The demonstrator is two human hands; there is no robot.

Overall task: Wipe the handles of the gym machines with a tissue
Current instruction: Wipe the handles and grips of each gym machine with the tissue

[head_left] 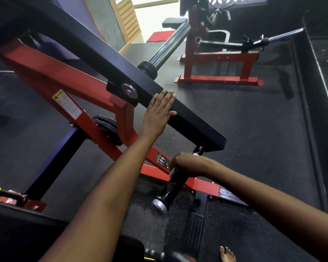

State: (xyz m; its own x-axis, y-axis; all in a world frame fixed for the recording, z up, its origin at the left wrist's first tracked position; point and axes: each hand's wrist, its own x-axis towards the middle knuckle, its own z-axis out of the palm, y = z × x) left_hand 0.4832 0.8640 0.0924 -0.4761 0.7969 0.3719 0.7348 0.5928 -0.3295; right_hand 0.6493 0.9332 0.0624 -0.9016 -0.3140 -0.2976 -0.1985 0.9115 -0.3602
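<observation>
Head view: left hand point(158, 110) flat on black arm point(106, 59); right hand point(186, 164) grips handle point(173, 188).

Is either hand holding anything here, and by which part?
The right hand grips the upper part of the black handle; a tissue cannot be made out. The left hand rests flat on the black arm.

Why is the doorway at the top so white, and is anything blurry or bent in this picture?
Head view: daylight overexposes the doorway, washing out detail, while the gym floor stays dim. The wide-angle lens bows straight edges near the right border. The right hand on the black handle looks slightly smeared; the left hand, flat on the black arm, is sharper.
</observation>
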